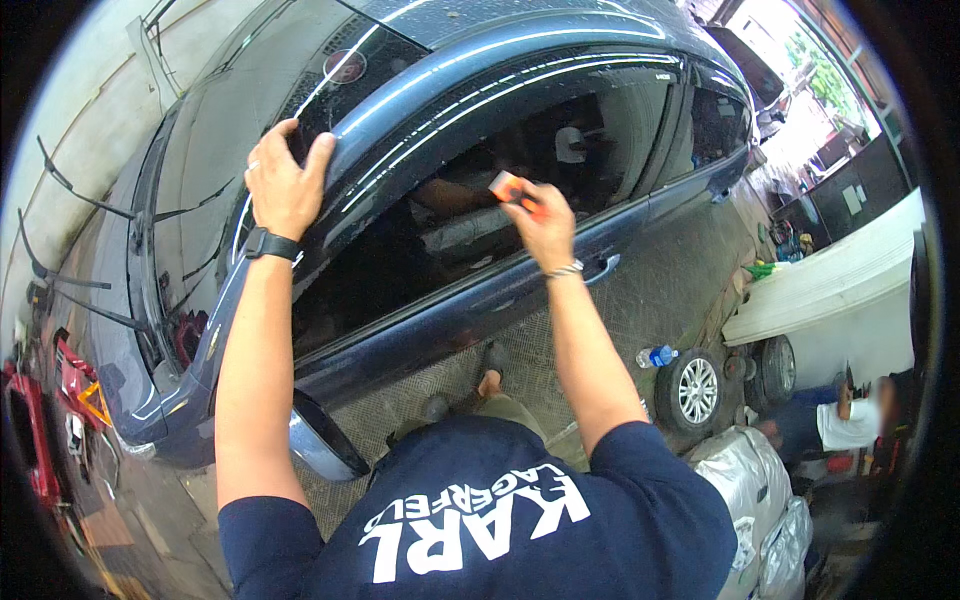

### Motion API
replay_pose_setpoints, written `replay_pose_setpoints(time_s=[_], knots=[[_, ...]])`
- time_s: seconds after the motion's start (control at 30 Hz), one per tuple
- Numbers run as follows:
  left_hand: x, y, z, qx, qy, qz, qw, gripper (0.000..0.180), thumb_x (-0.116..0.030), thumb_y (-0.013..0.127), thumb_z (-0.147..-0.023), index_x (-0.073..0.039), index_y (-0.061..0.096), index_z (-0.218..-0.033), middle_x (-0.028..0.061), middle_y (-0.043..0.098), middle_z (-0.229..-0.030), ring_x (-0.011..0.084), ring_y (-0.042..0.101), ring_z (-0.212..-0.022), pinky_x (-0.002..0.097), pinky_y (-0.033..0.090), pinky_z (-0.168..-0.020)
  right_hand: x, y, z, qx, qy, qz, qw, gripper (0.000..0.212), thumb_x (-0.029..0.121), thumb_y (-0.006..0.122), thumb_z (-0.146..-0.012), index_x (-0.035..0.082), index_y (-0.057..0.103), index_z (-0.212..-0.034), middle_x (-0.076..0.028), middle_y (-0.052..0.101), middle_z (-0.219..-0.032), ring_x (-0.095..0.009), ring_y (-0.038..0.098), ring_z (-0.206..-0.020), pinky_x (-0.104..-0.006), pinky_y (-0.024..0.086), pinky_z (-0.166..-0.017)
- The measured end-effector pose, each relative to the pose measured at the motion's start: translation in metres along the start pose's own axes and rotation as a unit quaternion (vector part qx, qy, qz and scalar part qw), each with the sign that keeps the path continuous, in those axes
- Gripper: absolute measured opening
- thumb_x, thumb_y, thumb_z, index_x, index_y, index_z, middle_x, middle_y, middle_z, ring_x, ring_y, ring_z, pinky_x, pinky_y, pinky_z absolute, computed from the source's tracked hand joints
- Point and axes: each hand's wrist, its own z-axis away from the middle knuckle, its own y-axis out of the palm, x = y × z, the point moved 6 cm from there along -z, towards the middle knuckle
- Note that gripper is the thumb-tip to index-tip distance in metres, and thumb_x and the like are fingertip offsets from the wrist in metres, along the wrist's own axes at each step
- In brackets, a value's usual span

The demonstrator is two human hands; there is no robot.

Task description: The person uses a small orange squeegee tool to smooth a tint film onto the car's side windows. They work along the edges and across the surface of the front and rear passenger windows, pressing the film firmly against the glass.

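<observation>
A dark blue car stands before me, its front side window tinted nearly black. Fingers spread, my left hand lies on the pillar between windshield and side window, a dark watch on its wrist. Nothing is in that hand. My right hand grips a small orange-and-black scraper with a pale flat end, up at the middle of the side window. Whether its edge touches the glass I cannot tell. The door handle is just below my right wrist.
The side mirror juts out beneath my left forearm. Wiper arms stand raised at left, near red parts. At right are a wheel, a water bottle, a silver-covered bulk and another person.
</observation>
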Motion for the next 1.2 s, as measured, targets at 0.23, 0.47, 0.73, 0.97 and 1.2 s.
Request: replay_pose_setpoints(time_s=[0.23,0.47,0.73,0.97,1.2], knots=[[-0.008,-0.003,0.000,-0.016,0.034,-0.015,0.999,0.073,-0.059,0.071,-0.095,-0.004,0.058,-0.142,0.0196,0.063,-0.139,0.0398,0.056,-0.134,0.0510,0.041,-0.114,-0.005,0.023,0.027,0.022,-0.015,-0.078,0.997,0.045,0.012,0.095,-0.075,0.005,0.076,-0.115,-0.011,0.072,-0.101,-0.026,0.071,-0.091,-0.0354,0.057,-0.082],[0.003,-0.005,0.002,-0.041,0.026,-0.003,0.999,0.067,-0.056,0.066,-0.101,-0.005,0.059,-0.143,0.0204,0.064,-0.140,0.0394,0.056,-0.134,0.0497,0.041,-0.114,0.120,0.087,0.009,0.076,-0.091,-0.067,0.991,0.038,0.022,0.090,-0.080,0.016,0.076,-0.115,-0.008,0.071,-0.100,-0.032,0.072,-0.083,-0.0412,0.061,-0.071],[-0.016,-0.004,0.001,-0.034,0.059,-0.006,0.998,0.070,-0.053,0.071,-0.097,-0.005,0.055,-0.145,0.0204,0.060,-0.143,0.0405,0.055,-0.135,0.0513,0.040,-0.115,-0.040,-0.016,0.051,-0.031,0.062,-0.029,0.997,0.044,0.004,0.094,-0.076,0.002,0.075,-0.116,-0.011,0.072,-0.106,-0.023,0.072,-0.095,-0.0343,0.059,-0.086],[0.001,-0.006,0.002,-0.054,0.047,0.004,0.997,0.069,-0.055,0.069,-0.099,-0.004,0.057,-0.143,0.0220,0.061,-0.142,0.0413,0.055,-0.136,0.0507,0.040,-0.115,0.130,0.090,0.027,0.066,-0.070,-0.077,0.992,0.036,0.018,0.089,-0.079,0.014,0.077,-0.113,-0.011,0.070,-0.101,-0.033,0.071,-0.088,-0.0424,0.060,-0.076],[0.003,-0.003,0.005,-0.033,0.034,0.025,0.999,0.068,-0.053,0.068,-0.098,-0.002,0.058,-0.143,0.0235,0.061,-0.142,0.0412,0.055,-0.135,0.0499,0.039,-0.116,0.030,0.031,0.047,-0.019,-0.020,-0.037,0.999,0.043,0.012,0.092,-0.076,0.013,0.078,-0.117,-0.009,0.073,-0.106,-0.029,0.071,-0.095,-0.0400,0.059,-0.084]])
